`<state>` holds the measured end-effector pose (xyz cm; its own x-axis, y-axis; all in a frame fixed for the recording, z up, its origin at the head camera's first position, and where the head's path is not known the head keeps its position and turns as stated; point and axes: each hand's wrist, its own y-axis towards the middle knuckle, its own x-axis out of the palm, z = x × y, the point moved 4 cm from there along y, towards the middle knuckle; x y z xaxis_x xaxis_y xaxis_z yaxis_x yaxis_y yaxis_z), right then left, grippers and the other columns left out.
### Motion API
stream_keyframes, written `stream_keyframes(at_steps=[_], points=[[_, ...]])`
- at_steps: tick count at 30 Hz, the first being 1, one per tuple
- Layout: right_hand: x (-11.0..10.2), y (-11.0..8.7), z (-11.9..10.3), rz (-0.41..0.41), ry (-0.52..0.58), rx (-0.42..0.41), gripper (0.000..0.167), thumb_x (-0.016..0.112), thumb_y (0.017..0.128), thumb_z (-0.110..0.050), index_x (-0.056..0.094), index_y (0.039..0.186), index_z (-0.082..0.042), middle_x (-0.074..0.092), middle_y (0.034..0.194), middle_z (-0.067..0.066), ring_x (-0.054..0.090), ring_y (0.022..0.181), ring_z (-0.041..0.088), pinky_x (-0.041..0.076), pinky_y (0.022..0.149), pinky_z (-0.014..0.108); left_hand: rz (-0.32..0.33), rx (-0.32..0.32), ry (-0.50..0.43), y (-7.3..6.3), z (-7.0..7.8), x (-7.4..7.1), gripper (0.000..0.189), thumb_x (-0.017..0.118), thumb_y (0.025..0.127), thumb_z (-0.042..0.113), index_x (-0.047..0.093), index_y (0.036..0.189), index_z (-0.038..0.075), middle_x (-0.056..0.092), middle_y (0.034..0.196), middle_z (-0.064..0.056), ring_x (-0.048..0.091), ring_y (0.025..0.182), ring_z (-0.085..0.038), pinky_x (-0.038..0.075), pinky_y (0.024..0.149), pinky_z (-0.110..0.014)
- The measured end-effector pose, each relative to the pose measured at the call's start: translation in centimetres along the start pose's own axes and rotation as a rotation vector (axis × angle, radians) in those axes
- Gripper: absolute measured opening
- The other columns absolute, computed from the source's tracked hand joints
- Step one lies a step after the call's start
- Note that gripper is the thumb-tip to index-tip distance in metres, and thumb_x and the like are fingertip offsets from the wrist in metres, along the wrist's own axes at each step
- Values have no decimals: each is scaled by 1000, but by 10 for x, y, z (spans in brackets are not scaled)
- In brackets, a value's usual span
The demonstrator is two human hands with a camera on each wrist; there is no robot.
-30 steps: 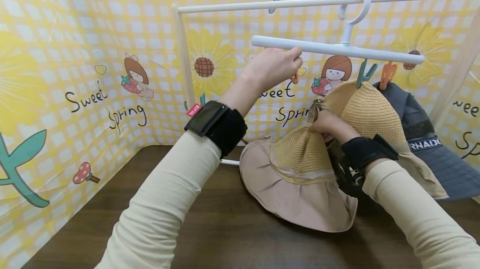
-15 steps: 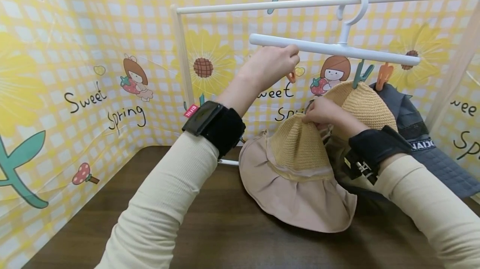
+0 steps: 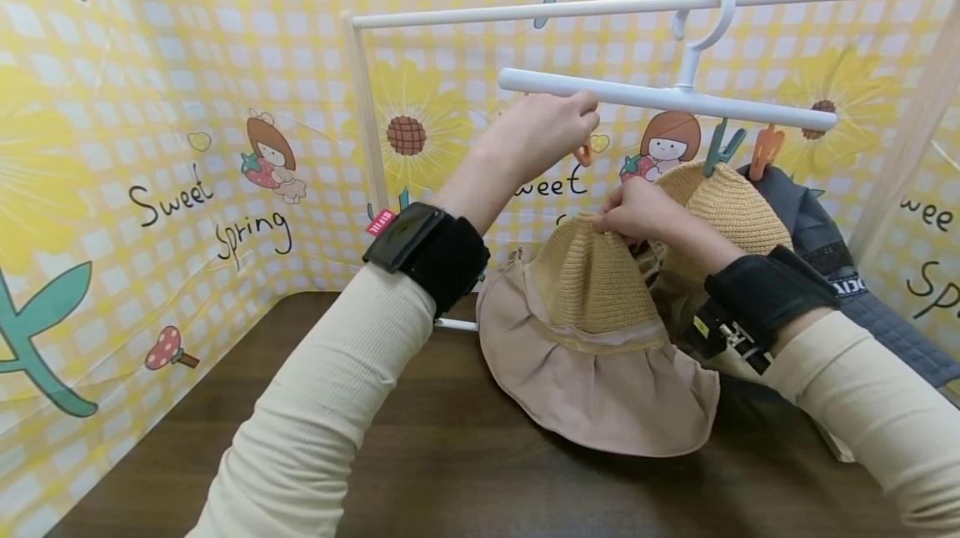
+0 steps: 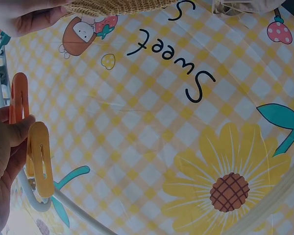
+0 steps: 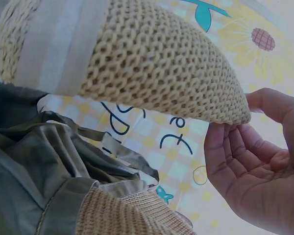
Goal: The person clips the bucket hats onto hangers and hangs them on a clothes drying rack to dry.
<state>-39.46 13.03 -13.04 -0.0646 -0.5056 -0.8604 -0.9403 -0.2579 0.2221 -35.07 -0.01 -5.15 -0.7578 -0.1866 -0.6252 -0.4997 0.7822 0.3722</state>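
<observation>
In the head view my left hand [image 3: 543, 133] is raised at the left part of a white hanger [image 3: 630, 96]. The left wrist view shows it pinching an orange clothespin [image 4: 19, 83], with a yellow clothespin [image 4: 45, 185] hanging close beside its thumb. My right hand [image 3: 643, 211] pinches the crown top of a straw hat [image 3: 600, 288] with a wide pinkish-beige brim. The right wrist view shows thumb and fingertips at the tip of the woven crown [image 5: 157, 68]. The hat hangs from that hand, crown up, lower than the hanger bar.
A second straw hat [image 3: 738, 208] hangs from a green clothespin [image 3: 715, 153], partly behind my right forearm. Beside it a dark grey-blue hat [image 3: 806, 217] hangs from another orange clothespin [image 3: 763, 153]. The hanger hooks over a white rail [image 3: 525, 11] above the brown table [image 3: 420, 446].
My right hand has moved left and up with the straw hat's crown in its fingers, coming nearer the left hand. The hanging hats have shifted slightly left; the left hand is nearly still.
</observation>
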Motion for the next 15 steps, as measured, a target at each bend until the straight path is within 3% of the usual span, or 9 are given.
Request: stream_keyframes(at_steps=[3,11,15], points=[[-2,-1,-4,9,18,-15,21,59,85,-18,63,71,-3,48,48,-3,49,47,10,41,50,25,-2,1,8,0,0,0,29,43,97,5,54,124,1,52,120,-11,59,98,-19,52,80,-26],[-10,-4,-12,40,50,-35,21,59,87,-20,66,78,-2,50,49,-2,48,47,11,40,52,27,-1,2,2,0,1,0,29,44,96,4,55,123,1,52,120,-11,59,98,-19,51,79,-25],[-14,-6,-14,51,56,-45,20,60,86,-20,65,80,-2,48,49,-2,45,47,11,38,52,27,10,-7,-43,0,0,0,28,46,96,5,56,122,2,53,120,-10,60,103,-19,51,81,-25]])
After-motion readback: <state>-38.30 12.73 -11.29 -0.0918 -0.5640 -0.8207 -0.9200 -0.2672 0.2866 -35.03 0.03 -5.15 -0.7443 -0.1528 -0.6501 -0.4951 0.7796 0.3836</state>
